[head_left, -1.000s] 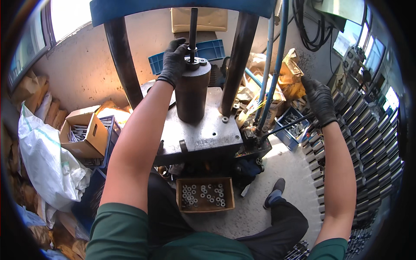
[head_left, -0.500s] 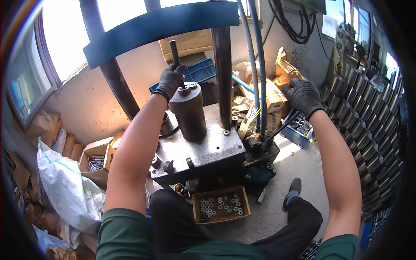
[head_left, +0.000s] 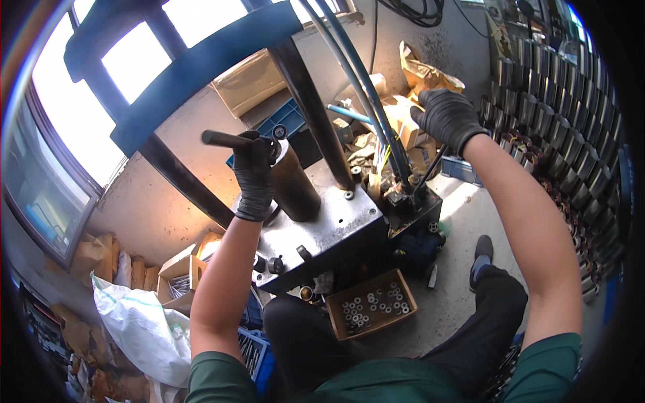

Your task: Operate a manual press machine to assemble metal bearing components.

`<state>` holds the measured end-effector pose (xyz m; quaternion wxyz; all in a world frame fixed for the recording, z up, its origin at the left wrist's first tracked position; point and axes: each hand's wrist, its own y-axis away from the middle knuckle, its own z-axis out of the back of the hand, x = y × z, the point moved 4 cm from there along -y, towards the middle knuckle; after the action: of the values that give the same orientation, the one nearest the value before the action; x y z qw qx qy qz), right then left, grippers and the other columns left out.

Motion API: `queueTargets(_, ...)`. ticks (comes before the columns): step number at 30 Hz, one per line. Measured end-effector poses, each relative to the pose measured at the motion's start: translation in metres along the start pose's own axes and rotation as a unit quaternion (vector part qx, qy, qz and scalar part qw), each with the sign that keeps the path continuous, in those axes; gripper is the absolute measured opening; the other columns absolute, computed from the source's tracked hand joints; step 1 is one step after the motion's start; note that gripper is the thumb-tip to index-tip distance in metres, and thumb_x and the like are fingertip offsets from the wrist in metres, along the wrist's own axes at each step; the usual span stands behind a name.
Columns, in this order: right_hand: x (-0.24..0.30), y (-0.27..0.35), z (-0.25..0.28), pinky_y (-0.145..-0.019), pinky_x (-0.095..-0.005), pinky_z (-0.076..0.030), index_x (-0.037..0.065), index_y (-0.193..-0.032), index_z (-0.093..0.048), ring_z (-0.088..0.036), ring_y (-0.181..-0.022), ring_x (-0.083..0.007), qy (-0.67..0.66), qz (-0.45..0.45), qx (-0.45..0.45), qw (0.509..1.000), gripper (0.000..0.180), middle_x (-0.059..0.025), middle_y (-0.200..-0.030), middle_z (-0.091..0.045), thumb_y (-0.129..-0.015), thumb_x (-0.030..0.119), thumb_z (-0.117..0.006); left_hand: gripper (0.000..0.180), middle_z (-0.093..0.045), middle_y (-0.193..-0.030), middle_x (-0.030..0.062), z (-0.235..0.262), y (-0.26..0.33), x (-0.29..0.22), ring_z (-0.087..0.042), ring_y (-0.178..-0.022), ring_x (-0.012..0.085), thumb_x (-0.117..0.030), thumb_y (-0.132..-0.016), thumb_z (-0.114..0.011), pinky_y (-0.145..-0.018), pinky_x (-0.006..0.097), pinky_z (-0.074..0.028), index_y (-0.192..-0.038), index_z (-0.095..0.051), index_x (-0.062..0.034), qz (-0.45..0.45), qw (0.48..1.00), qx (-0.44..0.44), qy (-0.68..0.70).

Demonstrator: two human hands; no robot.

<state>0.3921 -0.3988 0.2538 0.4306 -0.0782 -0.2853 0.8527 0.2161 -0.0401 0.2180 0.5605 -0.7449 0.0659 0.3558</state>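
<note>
My left hand [head_left: 253,178], in a dark glove, is closed round a dark metal rod [head_left: 223,139]. The rod lies nearly level, pointing left, beside the top of an upright steel cylinder [head_left: 299,191]. A small ring [head_left: 279,131] sits on the cylinder's top; my fingers hide part of that top. The cylinder stands on the press's metal bed [head_left: 329,225]. At the right, my gloved right hand [head_left: 451,119] is closed at the upper end of a black lever [head_left: 428,169] rising from a valve block [head_left: 402,198]. Its grip is partly hidden.
The press's blue crossbeam [head_left: 208,67] and dark columns [head_left: 312,111] frame the work. Blue hoses [head_left: 366,87] run down at the right. A box of small metal rings [head_left: 403,277] stands on the floor below the bed. Metal tubes [head_left: 571,141] are stacked far right; a white sack [head_left: 138,319] lies left.
The rod has gone from upright over the cylinder to nearly level, tipped left and lifted off in my left hand. The view has turned; my right hand stays by the lever.
</note>
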Motion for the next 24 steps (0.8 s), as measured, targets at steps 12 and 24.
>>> queueTargets(12, -0.005, 0.125, 0.015, -0.074, -0.0458, -0.055, 0.005, -0.098, -0.068, -0.071, -0.082, -0.0351, -0.123, 0.058, -0.108, 0.985, 0.020, -0.0168, -0.090, -0.071, -0.093, 0.024, -0.069, 0.020, -0.043, -0.073, -0.0023, -0.051, 0.190, 0.123, -0.042, -0.057, 0.0087, -0.019, -0.107, -0.058, -0.049, 0.029, -0.042, -0.123, -0.047, -0.0163, 0.359, 0.932, -0.052, -0.016)
queueTargets(24, 0.078, 0.263, -0.099, -0.075, -0.0411, -0.059, 0.004, -0.110, -0.068, -0.072, -0.086, -0.0368, -0.434, 0.101, 0.109, 0.888, 0.024, -0.0157, -0.100, -0.071, -0.088, 0.011, -0.073, 0.014, -0.061, -0.080, 0.0032, -0.039, 0.182, 0.095, -0.063, -0.070, 0.0134, -0.019, -0.105, -0.062, -0.057, 0.028, -0.053, -0.113, -0.060, -0.0071, 0.391, 0.918, -0.030, -0.058)
